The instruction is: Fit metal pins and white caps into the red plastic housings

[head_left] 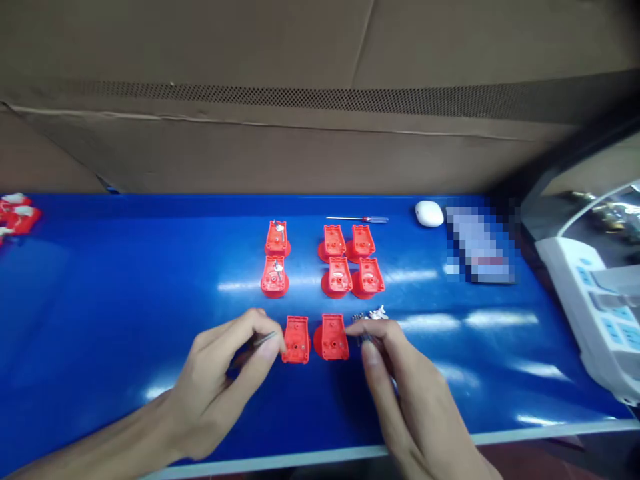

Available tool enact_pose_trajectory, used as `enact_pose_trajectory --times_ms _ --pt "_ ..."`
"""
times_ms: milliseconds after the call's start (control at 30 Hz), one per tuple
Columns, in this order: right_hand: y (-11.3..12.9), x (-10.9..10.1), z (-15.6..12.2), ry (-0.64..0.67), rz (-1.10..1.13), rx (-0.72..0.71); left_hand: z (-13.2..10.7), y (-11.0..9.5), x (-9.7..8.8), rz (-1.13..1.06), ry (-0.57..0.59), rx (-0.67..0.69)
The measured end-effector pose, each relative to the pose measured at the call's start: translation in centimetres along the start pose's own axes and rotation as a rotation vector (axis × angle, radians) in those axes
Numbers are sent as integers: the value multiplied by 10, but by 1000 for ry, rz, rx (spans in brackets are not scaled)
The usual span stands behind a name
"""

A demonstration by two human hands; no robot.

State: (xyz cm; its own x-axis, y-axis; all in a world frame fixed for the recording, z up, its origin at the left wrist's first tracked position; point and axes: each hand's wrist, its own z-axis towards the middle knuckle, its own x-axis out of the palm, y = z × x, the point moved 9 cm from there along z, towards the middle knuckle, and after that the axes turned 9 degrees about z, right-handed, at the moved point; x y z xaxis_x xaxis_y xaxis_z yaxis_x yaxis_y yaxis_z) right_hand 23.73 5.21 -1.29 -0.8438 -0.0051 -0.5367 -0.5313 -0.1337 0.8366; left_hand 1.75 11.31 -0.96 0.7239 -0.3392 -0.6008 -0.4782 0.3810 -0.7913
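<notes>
Two housings (297,341) between left hand (203,387) and right hand (420,383), six housings (339,277) behind — screwdriver (367,219) farther back

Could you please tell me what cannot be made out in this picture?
All in the head view:
Thin grey sliver at the left hand's grip: too small and blurred to identify.
Anything inside the right hand's grip: hidden by its own fingers.
Flat object: masked by pixelation.
Red-and-white pieces: blurred, cut off by the left edge.
White device: cut off by the right edge.
</notes>
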Motion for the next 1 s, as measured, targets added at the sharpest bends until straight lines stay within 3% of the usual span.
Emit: enact_pose_trajectory --times_ms 100,333,500,600,733,900,1000 --pt "2 8 3 48 -146 -41 -3 6 17 -39 215 -55" --pt "-6 16 12 124 -162 -45 -5 9 28 -107 310 -70" --pt "-2 -7 10 34 -8 -38 -7 11 26 -219 272 -129" --pt "8 -18 7 -33 154 -69 -11 20 28 -353 245 -277" --pt "18 -17 4 -69 318 -109 -16 26 39 -664 250 -430" --pt "18 -14 -1 -82 428 -135 -16 9 48 -819 307 -486" --pt "17 -18 -8 -135 377 -186 -9 -9 39 -706 228 -462"
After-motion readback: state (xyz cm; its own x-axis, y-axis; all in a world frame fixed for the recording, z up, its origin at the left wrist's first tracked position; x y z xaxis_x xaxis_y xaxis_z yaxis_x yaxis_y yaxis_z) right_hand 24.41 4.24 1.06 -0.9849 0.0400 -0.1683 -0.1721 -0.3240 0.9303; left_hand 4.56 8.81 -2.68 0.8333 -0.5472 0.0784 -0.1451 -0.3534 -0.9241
